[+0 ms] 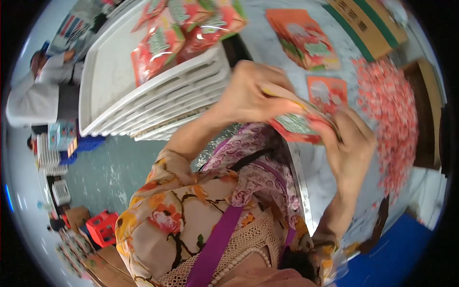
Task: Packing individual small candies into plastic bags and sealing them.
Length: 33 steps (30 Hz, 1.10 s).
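Between my two hands is a red and green plastic pouch (292,125), held over the table's near edge. My left hand (256,93) pinches its upper left part, thumb pressed along the top edge. The fingers of my right hand (348,138) close on the pouch's right end. I cannot tell whether its mouth is parted. Just beyond the hands, a small red packet (327,92) lies on the table (267,40). Farther away rests a stack of flat red and green pouches (306,40).
Stacked white plastic trays (107,62) stand at left, the top one holding several filled pouches (160,45). Small pink wrapped pieces (389,119) heap along the right side, near a cardboard box (368,24). Another person (36,98) is at far left, beyond a red crate (102,228).
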Each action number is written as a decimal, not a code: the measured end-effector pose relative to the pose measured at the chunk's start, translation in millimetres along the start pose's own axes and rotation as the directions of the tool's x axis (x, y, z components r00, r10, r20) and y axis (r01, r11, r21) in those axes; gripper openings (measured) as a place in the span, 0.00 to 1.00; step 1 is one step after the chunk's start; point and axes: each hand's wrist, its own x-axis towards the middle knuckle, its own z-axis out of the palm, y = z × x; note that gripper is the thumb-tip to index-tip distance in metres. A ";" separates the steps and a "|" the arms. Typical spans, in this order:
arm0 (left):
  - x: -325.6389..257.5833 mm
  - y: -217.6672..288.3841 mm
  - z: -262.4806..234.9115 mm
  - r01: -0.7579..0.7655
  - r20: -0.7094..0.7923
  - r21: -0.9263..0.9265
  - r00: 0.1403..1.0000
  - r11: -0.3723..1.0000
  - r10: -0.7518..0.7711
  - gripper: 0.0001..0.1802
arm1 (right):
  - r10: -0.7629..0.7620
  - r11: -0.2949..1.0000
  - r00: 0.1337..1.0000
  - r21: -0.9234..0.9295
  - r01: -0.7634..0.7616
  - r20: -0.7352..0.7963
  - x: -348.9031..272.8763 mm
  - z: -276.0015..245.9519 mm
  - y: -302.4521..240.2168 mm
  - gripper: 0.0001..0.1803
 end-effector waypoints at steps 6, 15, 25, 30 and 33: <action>-9.9 -1.5 -18.7 0.034 -0.014 0.128 0.999 0.991 -0.033 0.08 | 0.017 0.958 1.000 0.287 -0.024 0.026 -1.9 17.4 13.2 0.15; -49.2 7.8 -91.1 -0.006 -0.012 0.380 1.000 0.925 0.011 0.13 | -0.075 0.912 0.993 0.397 0.106 -0.093 -9.8 83.7 -24.3 0.18; -64.2 99.7 -473.9 0.404 -0.137 0.851 0.787 0.335 -0.601 0.16 | 0.512 0.695 0.694 -0.230 -0.681 -0.507 -198.7 -92.7 297.0 0.14; -11.3 -27.5 -506.8 0.677 -0.142 0.622 0.591 0.393 -0.794 0.14 | 0.636 0.409 0.439 -0.206 -0.889 -0.635 -356.1 -165.7 416.3 0.16; 20.1 -48.2 -494.3 0.488 0.026 0.836 0.421 0.251 -0.907 0.23 | 0.595 0.476 0.409 -0.108 -0.873 -0.692 -349.8 -127.7 429.2 0.16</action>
